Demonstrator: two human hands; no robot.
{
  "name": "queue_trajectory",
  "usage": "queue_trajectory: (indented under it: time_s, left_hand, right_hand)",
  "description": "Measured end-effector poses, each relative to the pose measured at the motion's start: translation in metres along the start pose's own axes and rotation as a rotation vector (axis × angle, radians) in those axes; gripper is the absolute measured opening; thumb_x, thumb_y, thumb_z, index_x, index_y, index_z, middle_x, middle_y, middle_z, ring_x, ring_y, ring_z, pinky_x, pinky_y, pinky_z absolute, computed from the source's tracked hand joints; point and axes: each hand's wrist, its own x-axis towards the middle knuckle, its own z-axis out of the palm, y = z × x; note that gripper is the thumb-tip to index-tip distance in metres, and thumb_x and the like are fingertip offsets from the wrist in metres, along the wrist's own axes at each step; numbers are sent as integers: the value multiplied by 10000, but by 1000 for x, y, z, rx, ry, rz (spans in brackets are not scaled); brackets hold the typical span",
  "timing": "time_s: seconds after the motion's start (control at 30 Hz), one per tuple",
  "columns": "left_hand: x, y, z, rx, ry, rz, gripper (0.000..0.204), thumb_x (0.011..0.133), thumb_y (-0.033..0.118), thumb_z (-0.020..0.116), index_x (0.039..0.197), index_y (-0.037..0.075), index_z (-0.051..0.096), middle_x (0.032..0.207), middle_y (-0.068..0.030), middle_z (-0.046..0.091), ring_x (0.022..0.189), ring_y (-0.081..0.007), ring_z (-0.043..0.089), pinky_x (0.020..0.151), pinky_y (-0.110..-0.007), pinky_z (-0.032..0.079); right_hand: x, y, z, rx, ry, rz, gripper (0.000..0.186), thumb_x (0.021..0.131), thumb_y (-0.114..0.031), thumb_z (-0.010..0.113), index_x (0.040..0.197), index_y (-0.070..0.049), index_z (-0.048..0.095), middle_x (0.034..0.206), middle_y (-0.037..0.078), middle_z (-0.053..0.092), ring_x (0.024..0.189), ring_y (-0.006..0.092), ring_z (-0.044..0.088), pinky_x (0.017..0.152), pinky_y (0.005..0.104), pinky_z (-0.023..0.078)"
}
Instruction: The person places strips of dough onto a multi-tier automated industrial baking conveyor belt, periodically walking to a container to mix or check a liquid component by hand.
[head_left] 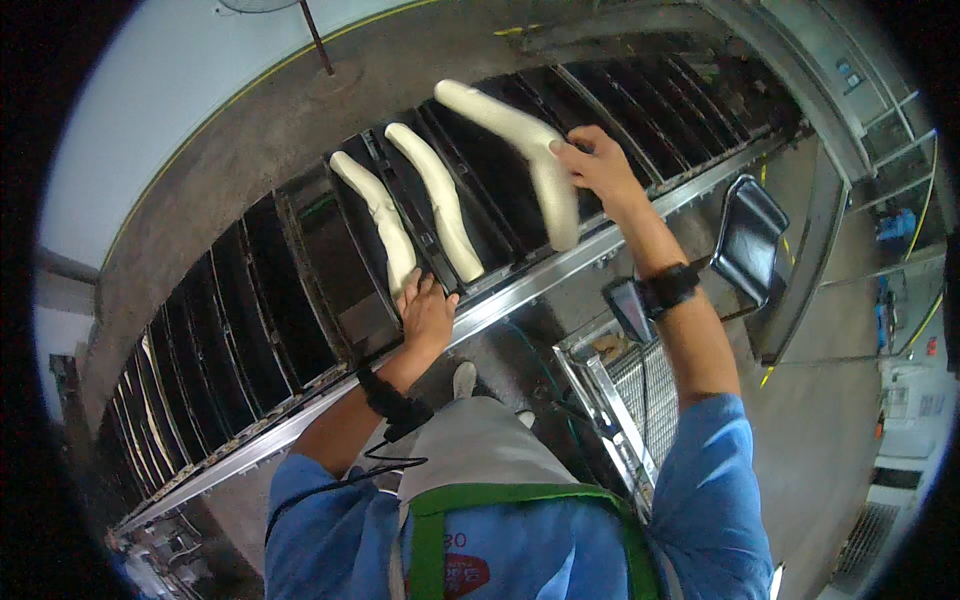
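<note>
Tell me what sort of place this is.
Probably a factory: a long row of black trays runs along a metal rail, similar pale tubes lie in some of them, and the floor is yellow-lined.
</note>
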Motion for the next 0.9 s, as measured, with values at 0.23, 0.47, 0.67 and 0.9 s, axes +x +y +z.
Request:
queue_trajectory:
  time_s: [0.23, 0.47, 0.67, 0.9]
  left_hand:
    - [0, -30, 24, 48, -11, 21, 330, 756, 255, 494, 901, -34, 558, 1069, -139, 490, 1116, -280, 312, 871, -451, 229]
    - [35, -43, 41, -395, -218, 7, 347, 805, 281, 430, 743, -33, 563, 740, -192, 528, 785, -332, 470, 681, -409, 361]
    - [98, -71, 60, -135, -347, 131, 400, 818, 303, 399, 849, -77, 521, 845, -231, 494, 771, -362, 448, 721, -410, 335]
    - [65, 18, 46, -267, -345, 101, 361, 811, 286, 434, 793, -65, 520, 746, -152, 529, 665, -250, 485, 641, -347, 388]
  right_hand:
    - [-101, 96, -48, -50, -78, 66, 282, 721, -228, 576, 899, -14, 533, 747, 109, 572, 686, 122, 534, 613, 245, 418]
    - [-371, 227, -129, -517, 263, 629, 208, 728, -165, 556, 885, -32, 527, 847, 119, 574, 762, 237, 552, 678, 314, 432]
    - [-540, 248, -190, -697, 665, 929, 384, 654, -73, 559, 1023, -53, 456, 1058, 180, 461, 937, 320, 467, 770, 355, 397]
    - [-694, 312, -254, -1015, 255, 1288, 375, 692, -215, 570, 1051, -144, 488, 1121, 116, 442, 1046, 285, 396, 859, 396, 336]
